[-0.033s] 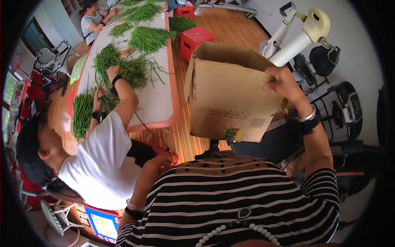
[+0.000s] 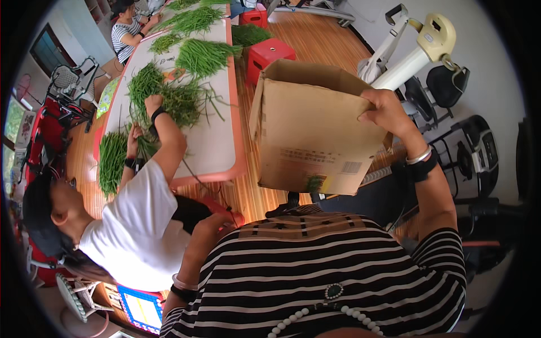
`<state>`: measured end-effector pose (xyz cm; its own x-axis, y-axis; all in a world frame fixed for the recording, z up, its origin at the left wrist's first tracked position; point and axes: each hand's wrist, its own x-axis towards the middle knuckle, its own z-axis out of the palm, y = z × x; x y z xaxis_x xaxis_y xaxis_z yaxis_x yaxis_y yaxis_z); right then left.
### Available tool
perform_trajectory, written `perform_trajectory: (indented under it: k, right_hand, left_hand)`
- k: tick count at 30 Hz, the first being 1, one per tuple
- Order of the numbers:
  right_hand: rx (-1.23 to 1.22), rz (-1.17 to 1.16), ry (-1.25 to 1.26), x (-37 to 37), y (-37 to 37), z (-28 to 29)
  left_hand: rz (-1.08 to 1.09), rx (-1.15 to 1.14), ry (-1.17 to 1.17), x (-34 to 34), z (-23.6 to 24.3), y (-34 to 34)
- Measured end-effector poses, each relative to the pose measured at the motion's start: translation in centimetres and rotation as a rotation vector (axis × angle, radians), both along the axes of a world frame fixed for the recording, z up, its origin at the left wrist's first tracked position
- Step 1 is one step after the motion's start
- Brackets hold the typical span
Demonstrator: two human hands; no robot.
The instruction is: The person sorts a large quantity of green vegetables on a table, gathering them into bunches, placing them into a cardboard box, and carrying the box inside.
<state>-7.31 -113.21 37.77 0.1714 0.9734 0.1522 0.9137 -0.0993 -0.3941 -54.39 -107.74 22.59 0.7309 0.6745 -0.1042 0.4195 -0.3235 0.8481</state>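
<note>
A brown cardboard box [image 2: 315, 129], open at the top, hangs in front of me to the right. My right hand [image 2: 389, 111] pinches its upper right edge, thumb on the outer face. Some green bits and a yellow patch show near the box's lower edge. My left hand [image 2: 209, 225] rests by my left side, close to the striped shirt, apart from the box; its fingers are mostly hidden.
Left of the box stands a long table [image 2: 211, 149] with piles of green stalks [image 2: 205, 56]. A co-worker in a white shirt [image 2: 135, 225] handles stalks there; another person sits farther back. A red stool [image 2: 270, 54] and exercise machines [image 2: 437, 36] stand nearby.
Between the two frames the view shifts very slightly. My right hand keeps its hold on the cardboard box, and my left hand stays by my side.
</note>
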Motion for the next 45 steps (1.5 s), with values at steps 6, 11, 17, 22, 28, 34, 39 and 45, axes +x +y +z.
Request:
perform_trajectory:
  k: [6,11,17,22,28,34,39,45]
  right_hand:
    - [-0.061,0.108,0.130,13.4,13.0,-2.8]
    - [-0.132,0.159,0.176,22.1,23.4,-3.6]
    - [-0.192,0.062,0.069,31.1,32.3,-2.6]
    - [-0.175,-0.073,0.094,41.4,39.6,-1.9]
    - [-0.194,-0.313,0.124,51.6,47.5,-1.1]
    - [-0.256,-0.413,-0.208,64.6,53.8,-6.8]
    - [-0.242,-0.528,-0.350,78.1,57.3,-16.9]
    - [-0.277,-0.535,-0.458,89.7,57.6,-31.4]
  left_hand:
    - [0.210,0.085,0.053,10.4,-0.6,6.5]
    - [0.275,-0.014,0.107,17.4,0.8,11.2]
    - [0.366,-0.048,0.064,22.9,0.4,20.7]
    - [0.337,0.047,0.094,27.8,0.0,31.0]
    - [0.306,0.040,0.121,32.3,0.1,40.4]
    - [0.335,-0.001,0.254,38.7,0.0,47.3]
    - [0.292,-0.004,0.292,46.9,-0.5,54.0]
    - [0.187,-0.082,0.460,59.3,-0.3,62.4]
